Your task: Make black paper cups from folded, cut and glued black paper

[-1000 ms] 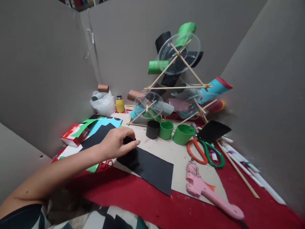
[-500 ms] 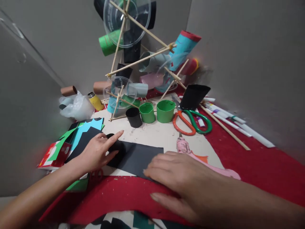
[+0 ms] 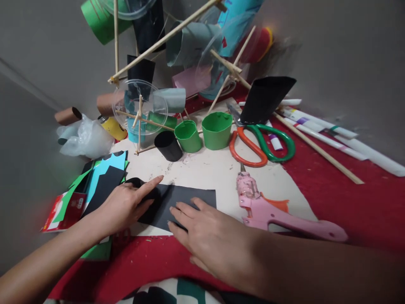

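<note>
On the cream board (image 3: 205, 173), a black paper strip (image 3: 172, 195) lies under both hands.
Left hand (image 3: 125, 203), index finger extended, is at the strip's curled end; its grip is hidden and cannot be confirmed. Right hand (image 3: 207, 230) rests flat, fingers spread, near the pink glue gun (image 3: 261, 211).

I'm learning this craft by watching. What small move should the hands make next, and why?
Perhaps roll the black paper a little toward the right hand: its end seems curled up by the left hand, while the right hand lies over the flat part and could steady it.
</note>
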The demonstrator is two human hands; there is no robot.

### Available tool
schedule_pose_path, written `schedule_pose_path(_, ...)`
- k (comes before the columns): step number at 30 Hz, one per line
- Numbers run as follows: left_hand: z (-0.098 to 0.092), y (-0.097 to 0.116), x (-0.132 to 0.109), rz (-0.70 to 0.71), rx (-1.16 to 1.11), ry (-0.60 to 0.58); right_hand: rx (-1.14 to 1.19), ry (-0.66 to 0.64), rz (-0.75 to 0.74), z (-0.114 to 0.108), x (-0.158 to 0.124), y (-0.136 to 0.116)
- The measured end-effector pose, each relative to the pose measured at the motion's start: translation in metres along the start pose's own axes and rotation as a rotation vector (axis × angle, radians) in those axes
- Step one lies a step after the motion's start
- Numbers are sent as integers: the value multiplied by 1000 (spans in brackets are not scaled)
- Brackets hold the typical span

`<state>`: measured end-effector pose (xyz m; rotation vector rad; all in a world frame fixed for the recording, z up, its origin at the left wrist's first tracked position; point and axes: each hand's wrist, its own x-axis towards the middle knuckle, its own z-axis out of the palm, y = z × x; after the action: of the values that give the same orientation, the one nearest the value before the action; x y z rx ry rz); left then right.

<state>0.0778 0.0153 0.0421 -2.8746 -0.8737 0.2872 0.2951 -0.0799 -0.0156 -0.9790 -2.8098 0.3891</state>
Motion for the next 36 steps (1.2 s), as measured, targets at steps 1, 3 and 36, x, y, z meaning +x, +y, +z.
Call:
schedule_pose_path(1,0,0,1,-1,12,-13,-3,-3,-4,0,0,0)
schedule_pose_path(3,-1,1,2,-3,36,-39,-16,7,0,2,1,1)
schedule_pose_path(36,-45,9,-17,-13,-275,284,52,-56,-25,-7,0,2)
